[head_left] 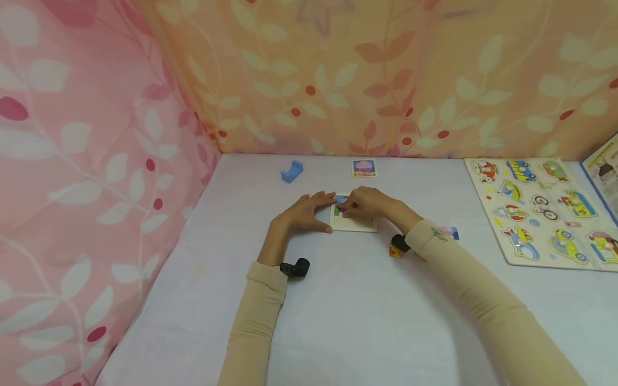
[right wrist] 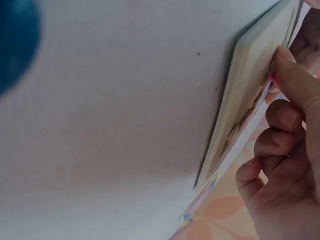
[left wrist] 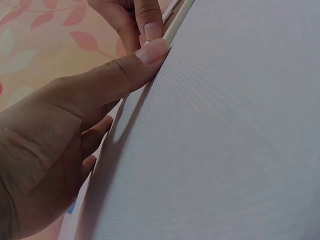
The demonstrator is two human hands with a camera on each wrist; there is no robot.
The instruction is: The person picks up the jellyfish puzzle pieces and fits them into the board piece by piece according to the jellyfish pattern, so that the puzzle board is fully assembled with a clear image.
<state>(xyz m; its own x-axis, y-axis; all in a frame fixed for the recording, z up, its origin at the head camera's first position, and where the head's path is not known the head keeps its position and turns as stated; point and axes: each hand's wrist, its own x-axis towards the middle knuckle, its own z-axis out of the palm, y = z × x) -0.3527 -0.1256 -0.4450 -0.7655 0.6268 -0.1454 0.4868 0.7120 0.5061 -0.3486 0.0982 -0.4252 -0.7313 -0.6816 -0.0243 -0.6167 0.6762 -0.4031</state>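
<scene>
A small pale puzzle board [head_left: 356, 226] lies flat in the middle of the white table, with colourful puzzle pieces [head_left: 339, 207] in its left part. Close to the board's near-left corner, the thumb of my left hand [head_left: 304, 212] touches the edge, while its fingers stretch toward the far side. My right hand [head_left: 369, 202] reaches over the board from the right. In the right wrist view its thumb and forefinger pinch a thin puzzle piece at the board's surface, the other fingers curled. Most of that piece is hidden by the fingers.
Behind the board are a blue arched block [head_left: 292, 171] and a picture card [head_left: 363, 168]. Loose pieces, one yellow-red [head_left: 395, 251] and one pink-blue [head_left: 451, 232], lie by the right forearm. A large vehicle puzzle board [head_left: 545, 214] occupies the right side. Patterned cloth [head_left: 309, 75] hangs behind.
</scene>
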